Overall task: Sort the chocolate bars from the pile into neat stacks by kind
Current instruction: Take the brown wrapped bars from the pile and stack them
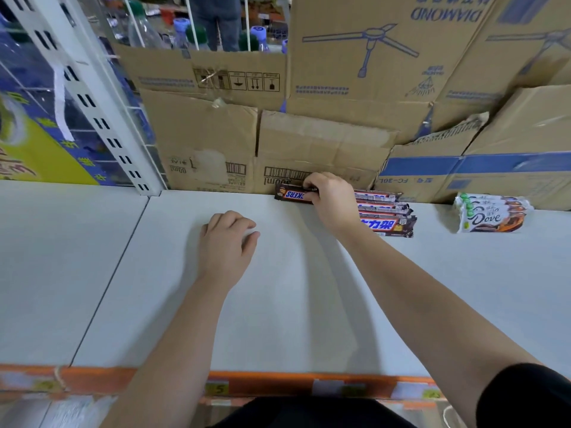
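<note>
Head view: right hand (332,197) grip clamped on Snickers bar (295,195) at far shelf (278,288); left hand (228,239) loosely curled, empty. Snickers row (386,216) and Dove stack (491,214) formed; no pile visible, likely near done.

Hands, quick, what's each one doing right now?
Left hand: loosely curled, resting on the shelf, holding nothing.
Right hand: closed on a Snickers bar.

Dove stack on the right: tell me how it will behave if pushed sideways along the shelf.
The Dove stack sits loose and already slightly fanned, so it would probably shear apart rather than move as one. The glossy wrappers look slippery on the smooth white shelf, so it should slide easily. The flat bars look unlikely to roll.
</note>
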Demonstrator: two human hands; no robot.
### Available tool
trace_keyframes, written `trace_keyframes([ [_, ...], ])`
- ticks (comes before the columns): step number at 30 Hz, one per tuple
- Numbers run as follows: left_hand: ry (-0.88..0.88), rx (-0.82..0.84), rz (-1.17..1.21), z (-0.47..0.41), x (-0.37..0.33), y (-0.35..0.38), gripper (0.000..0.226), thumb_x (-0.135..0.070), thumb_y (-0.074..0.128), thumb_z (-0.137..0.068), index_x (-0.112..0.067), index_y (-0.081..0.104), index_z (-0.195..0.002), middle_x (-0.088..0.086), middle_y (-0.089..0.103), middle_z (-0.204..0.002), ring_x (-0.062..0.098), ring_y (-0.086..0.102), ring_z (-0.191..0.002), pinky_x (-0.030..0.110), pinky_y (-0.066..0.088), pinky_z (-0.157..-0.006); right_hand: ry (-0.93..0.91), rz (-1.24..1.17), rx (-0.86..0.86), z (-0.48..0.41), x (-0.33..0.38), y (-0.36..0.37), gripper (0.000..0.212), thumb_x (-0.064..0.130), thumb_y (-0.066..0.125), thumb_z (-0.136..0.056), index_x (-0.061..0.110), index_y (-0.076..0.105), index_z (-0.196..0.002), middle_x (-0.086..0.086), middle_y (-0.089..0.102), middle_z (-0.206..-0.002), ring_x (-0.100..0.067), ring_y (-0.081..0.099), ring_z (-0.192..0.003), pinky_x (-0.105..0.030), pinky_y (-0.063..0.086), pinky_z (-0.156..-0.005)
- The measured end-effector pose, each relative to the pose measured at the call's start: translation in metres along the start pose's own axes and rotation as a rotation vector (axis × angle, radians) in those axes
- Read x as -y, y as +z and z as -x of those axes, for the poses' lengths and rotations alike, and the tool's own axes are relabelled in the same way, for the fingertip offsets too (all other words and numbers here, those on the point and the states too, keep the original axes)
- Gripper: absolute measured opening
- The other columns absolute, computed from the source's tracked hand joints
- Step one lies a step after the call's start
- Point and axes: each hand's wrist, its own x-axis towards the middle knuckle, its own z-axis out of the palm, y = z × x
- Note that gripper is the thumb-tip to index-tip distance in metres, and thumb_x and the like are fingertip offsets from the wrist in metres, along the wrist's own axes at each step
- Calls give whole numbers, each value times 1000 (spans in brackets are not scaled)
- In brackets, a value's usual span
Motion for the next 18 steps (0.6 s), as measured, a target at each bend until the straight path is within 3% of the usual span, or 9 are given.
trace_keyframes([
  [4,-4,-11,-27,-1,-1,1,20,-29,56,-81,-18,70,-90,-1,62,-93,26,56,-89,33,38,-73,-55,33,-62,2,-2,5,13,6,66,-80,5,67,-93,-12,63,-91,-35,59,-84,-39,49,-67],
  [8,2,-22,-22,0,0,2,20,-29,56,-81,-18,69,-90,-1,62,-93,25,55,-89,33,38,-74,-65,119,-117,5,-2,6,10,9,68,-80,7,66,-90,-11,59,-91,-35,56,-84,-36,45,-57],
  [13,-7,-24,-23,0,-1,2,20,-28,55,-80,-18,69,-90,-1,62,-93,26,55,-89,34,38,-73,-30,151,-84,4,-1,6,20,11,71,-78,5,66,-96,-14,61,-93,-38,59,-79,-38,43,-66],
  [18,-12,-25,-32,0,-1,3,20,-29,55,-80,-18,69,-90,0,62,-93,26,55,-89,35,38,-73,-65,260,-99,8,1,11,21,10,69,-75,10,70,-96,-10,67,-86,-35,56,-86,-40,39,-73],
])
